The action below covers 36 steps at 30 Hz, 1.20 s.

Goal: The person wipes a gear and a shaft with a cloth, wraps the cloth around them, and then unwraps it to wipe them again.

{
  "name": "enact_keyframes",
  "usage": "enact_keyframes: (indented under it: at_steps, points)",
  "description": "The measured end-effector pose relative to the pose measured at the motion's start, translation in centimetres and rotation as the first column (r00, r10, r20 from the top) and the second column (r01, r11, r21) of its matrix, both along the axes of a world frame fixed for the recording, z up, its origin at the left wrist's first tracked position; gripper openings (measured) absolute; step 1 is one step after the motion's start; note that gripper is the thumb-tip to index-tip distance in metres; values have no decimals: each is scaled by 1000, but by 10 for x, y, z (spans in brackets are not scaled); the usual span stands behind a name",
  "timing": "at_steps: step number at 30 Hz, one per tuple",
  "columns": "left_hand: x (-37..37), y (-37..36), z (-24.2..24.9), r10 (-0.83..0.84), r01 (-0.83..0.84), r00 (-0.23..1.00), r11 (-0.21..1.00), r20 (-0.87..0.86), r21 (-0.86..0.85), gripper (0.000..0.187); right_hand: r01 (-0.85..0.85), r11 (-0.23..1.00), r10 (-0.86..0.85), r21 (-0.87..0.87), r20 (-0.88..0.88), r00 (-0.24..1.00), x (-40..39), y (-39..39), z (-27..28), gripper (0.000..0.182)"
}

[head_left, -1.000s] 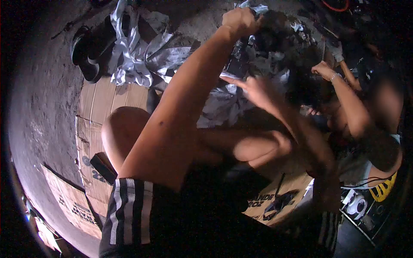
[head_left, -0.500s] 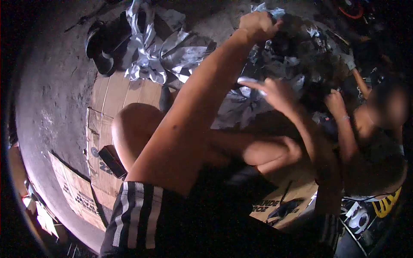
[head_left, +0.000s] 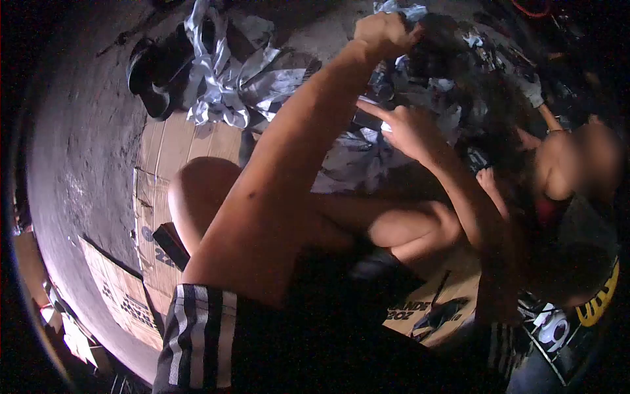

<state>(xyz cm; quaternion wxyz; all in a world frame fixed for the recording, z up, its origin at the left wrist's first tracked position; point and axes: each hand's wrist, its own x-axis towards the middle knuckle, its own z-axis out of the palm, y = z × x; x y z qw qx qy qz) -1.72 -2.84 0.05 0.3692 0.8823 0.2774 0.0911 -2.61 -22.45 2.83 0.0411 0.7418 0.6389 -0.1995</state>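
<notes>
My left arm reaches far forward, and my left hand [head_left: 384,33] is closed, its fingers curled over the dark pile. A pale crumpled scrap [head_left: 401,11] shows just beyond its knuckles; what the fingers grip is hidden. Nearer to me, my right hand [head_left: 410,131] has its index finger stretched forward while the other fingers are curled. A small white thing [head_left: 386,127] pokes out under those curled fingers, its kind unclear. Grey-white cloth strips [head_left: 354,161] lie beneath this hand.
Tangled shiny strips [head_left: 220,85] and dark footwear [head_left: 149,82] lie ahead on the left. Flattened cardboard [head_left: 161,148] is under my legs, with a dark box-like thing [head_left: 172,246] beside my knee. Another person [head_left: 558,164] sits close on the right, near a yellow object [head_left: 597,295].
My right hand has drawn slightly left and its index finger now points out over the strips. The left hand stays closed, shifted a little. The other person's arm has lowered.
</notes>
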Motion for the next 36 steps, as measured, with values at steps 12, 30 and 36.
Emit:
enact_keyframes:
  at_steps: [12,30,36]
  points:
    - [26,17,-60,-74,-79,927,920,367,384,58,22,992,-23,126,11,1000,28,-24,-24,81]
    - [26,14,-64,-79,-201,856,860,511,469,43,-29,998,31,-54,43,999,-4,10,2,86]
    - [36,20,-90,-192,-319,794,677,577,663,43,-190,946,176,263,74,982,13,-19,-1,84]
